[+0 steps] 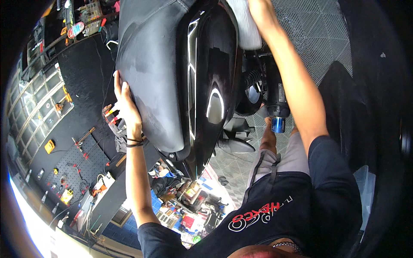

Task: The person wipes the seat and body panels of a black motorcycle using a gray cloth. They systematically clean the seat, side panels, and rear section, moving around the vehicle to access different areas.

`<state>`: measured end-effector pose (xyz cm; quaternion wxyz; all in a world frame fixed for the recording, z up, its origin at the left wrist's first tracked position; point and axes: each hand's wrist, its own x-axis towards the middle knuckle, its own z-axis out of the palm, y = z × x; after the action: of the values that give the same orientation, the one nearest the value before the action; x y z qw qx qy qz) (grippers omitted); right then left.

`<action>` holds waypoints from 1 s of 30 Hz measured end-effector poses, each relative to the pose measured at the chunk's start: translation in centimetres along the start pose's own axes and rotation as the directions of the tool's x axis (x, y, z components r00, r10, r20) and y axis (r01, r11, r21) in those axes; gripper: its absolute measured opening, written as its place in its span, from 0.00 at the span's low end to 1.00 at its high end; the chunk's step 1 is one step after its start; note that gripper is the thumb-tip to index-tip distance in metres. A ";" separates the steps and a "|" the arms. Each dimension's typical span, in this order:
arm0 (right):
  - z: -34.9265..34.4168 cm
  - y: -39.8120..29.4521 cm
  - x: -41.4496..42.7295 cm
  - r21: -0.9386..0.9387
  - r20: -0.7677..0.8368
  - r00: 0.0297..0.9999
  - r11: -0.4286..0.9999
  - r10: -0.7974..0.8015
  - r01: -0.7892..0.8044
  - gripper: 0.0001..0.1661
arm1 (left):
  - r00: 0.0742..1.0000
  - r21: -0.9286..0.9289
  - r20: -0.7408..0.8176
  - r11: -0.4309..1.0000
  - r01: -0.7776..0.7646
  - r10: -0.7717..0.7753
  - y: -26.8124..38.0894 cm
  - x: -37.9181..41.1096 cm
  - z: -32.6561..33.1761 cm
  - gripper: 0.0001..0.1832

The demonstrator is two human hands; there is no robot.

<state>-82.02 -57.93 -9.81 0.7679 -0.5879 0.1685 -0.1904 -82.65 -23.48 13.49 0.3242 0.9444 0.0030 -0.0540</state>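
Observation:
A motorcycle's black seat (151, 80) and glossy black tail panel (219, 67) fill the middle of the view. My left hand (125, 100) lies with spread fingers along the left edge of the seat, holding nothing. A dark band circles that wrist. At the top edge, my right hand (258, 11) is partly cut off, and its fingers are hidden. It is against a ribbed light grey cloth (246, 25), which hangs down over the right side of the tail panel. White reflections curve across the panel.
Under the tail are a coil spring (252, 77), a muffler with a blue tip (278, 124) and black turn signals (238, 145). Ribbed floor tiles (316, 35) lie to the right, beside a large dark surface (371, 96). A pegboard (80, 167) and cluttered shelves (193, 206) stand along the walls.

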 end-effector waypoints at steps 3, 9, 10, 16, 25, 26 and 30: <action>-0.5 -1.2 -10.5 -0.047 0.177 0.881 0.891 -0.438 0.452 0.16 | 0.999 0.029 0.010 0.999 -0.041 0.041 -0.6 0.3 -0.2 0.31; 8.0 -5.5 -33.2 0.129 0.046 0.965 0.956 0.259 -0.263 0.28 | 0.982 0.201 0.001 0.962 -0.184 0.188 -2.2 0.8 -0.7 0.33; 10.3 -6.5 -36.0 0.368 0.182 0.702 0.614 0.689 -0.698 0.27 | 0.979 0.220 -0.004 0.955 -0.200 0.206 -2.4 1.0 -0.7 0.33; 12.5 -11.6 -47.2 0.351 0.469 0.883 0.921 -0.018 -0.168 0.23 | 0.949 0.227 0.017 0.923 -0.310 0.314 -3.8 2.1 -0.5 0.34; -9.6 -9.2 -45.9 0.397 0.541 0.643 0.509 0.542 -0.764 0.39 | 0.982 0.208 -0.006 0.960 -0.186 0.191 -3.4 2.0 -0.5 0.37; -12.0 -9.2 -42.9 0.488 0.477 0.700 0.502 0.532 -0.714 0.41 | 0.985 0.218 -0.016 0.962 -0.166 0.174 -3.0 1.8 -0.5 0.37; -20.2 -8.3 -28.6 0.737 0.171 0.787 0.453 0.593 -0.501 0.45 | 0.986 0.198 -0.017 0.967 -0.159 0.165 -1.6 0.5 -0.6 0.35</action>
<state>-117.41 -62.81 -5.87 0.9474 -0.1183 0.2967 -0.0172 -82.20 -21.87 12.97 0.2330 0.9696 -0.0741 -0.0117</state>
